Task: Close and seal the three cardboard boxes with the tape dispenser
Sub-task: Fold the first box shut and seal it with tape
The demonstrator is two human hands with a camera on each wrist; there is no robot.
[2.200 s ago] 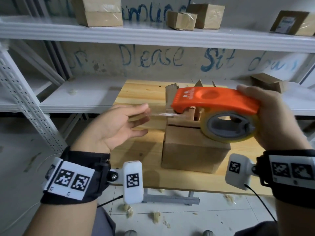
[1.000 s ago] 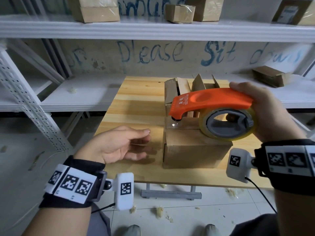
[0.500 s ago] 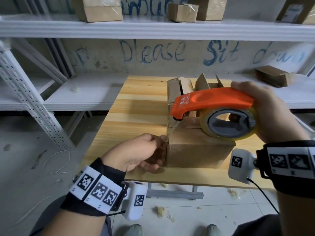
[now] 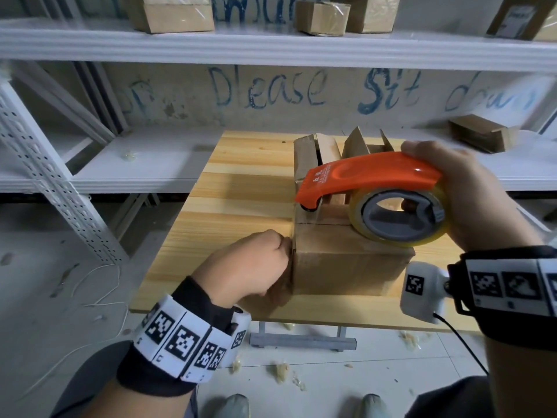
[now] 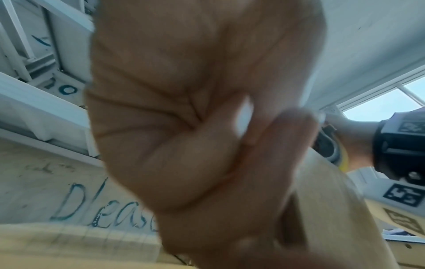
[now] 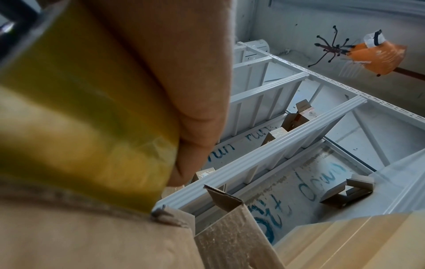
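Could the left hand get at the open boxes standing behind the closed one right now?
Probably yes: the left hand presses the near box's side, and bare table leads to the open boxes.

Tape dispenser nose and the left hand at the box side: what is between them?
In the head view, a clear strip of tape runs from the dispenser down over the box edge to the left hand.

White metal shelving [image 4: 271, 46], graffitied wall [image 4: 271, 92], tiled floor [image 4: 331, 381].
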